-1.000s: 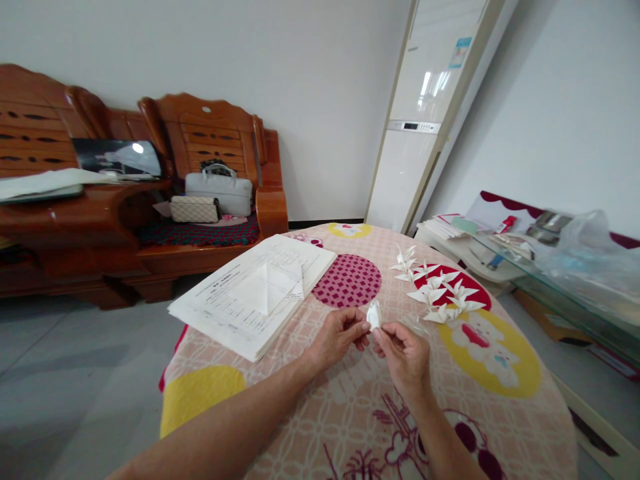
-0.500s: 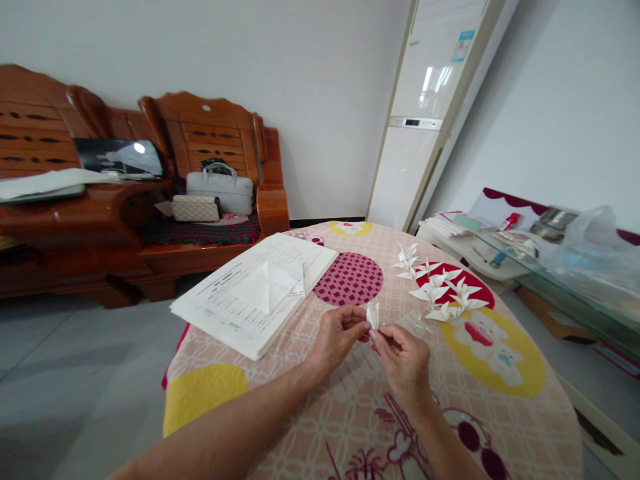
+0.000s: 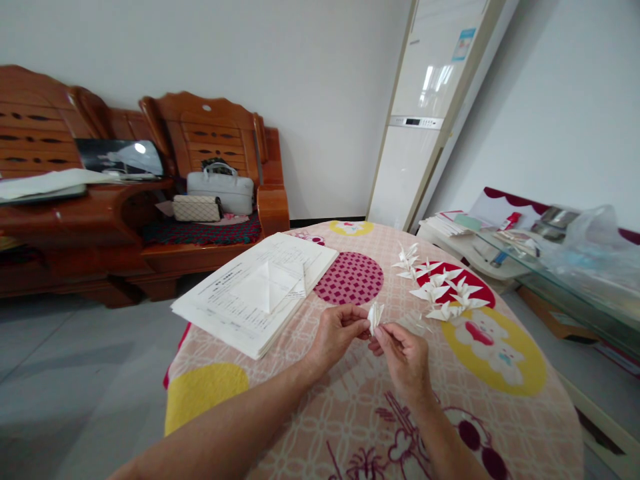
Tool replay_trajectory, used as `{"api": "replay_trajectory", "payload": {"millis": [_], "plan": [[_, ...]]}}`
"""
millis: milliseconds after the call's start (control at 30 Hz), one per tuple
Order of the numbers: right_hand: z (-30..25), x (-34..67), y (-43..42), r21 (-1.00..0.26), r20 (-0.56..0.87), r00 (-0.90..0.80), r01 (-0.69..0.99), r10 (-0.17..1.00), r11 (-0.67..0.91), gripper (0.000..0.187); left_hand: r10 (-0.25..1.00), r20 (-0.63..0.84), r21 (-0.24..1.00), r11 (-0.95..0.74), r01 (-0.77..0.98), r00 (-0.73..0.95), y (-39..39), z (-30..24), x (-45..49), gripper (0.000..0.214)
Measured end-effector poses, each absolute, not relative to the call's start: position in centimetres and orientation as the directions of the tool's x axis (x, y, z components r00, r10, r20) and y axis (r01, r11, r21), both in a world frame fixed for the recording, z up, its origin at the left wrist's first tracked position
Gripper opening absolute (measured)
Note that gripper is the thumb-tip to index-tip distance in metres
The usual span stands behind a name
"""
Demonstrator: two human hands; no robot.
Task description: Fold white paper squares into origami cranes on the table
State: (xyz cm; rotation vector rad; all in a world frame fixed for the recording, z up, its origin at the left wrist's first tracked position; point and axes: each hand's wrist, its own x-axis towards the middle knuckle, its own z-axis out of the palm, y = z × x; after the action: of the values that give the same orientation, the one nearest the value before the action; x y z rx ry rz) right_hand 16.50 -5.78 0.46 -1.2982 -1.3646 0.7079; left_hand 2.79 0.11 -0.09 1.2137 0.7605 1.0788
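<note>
A small folded piece of white paper [image 3: 375, 315], its layers standing up, is pinched between both hands above the patterned tablecloth [image 3: 310, 427]. My left hand [image 3: 340, 333] is closed, gripping its left side with thumb and fingers. On the lower right side, my right hand [image 3: 404, 352] pinches the same paper. Several white folded paper cranes [image 3: 433, 291] sit beyond my right hand. To the left, a stack of printed sheets [image 3: 235, 320] carries a creased white paper [image 3: 270, 287]. The fingertips partly hide the lower part of the held paper.
Wooden chairs [image 3: 210, 133] stand at the back left, with a grey handbag [image 3: 237, 193] and a quilted purse [image 3: 197, 208] on a seat. A white floor-standing air conditioner [image 3: 415, 93] is behind the table. At right is a glass-topped stand [image 3: 540, 263] with a plastic bag [image 3: 595, 247].
The folded paper has turned slightly and leans more to the right, its layers looking wider. My right-hand fingers have shifted a little around it. Both hands still hold it.
</note>
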Motion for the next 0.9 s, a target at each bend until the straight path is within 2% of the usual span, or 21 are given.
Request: {"api": "replay_trajectory", "payload": {"millis": [367, 667, 900], "plan": [[0.38, 16.52, -5.49, -0.958, 0.241, 0.157, 0.196, 0.958, 0.209, 0.028, 0.92, 0.014, 0.961, 0.096, -0.26, 0.391, 0.17, 0.18, 2.54, 0.032], [-0.07, 16.31, -5.29, -0.979, 0.17, 0.162, 0.141, 0.972, 0.148, 0.026, 0.949, 0.146, 0.987, -0.12, -0.106, 0.28, 0.13, -0.32, 2.67, 0.011], [-0.15, 16.26, -5.23, -0.994, 0.104, 0.175, 0.032, 0.979, 0.1, 0.026, 0.936, 0.232, 0.965, -0.256, 0.06, 0.263, 0.08, -0.19, 2.19, 0.008]]}}
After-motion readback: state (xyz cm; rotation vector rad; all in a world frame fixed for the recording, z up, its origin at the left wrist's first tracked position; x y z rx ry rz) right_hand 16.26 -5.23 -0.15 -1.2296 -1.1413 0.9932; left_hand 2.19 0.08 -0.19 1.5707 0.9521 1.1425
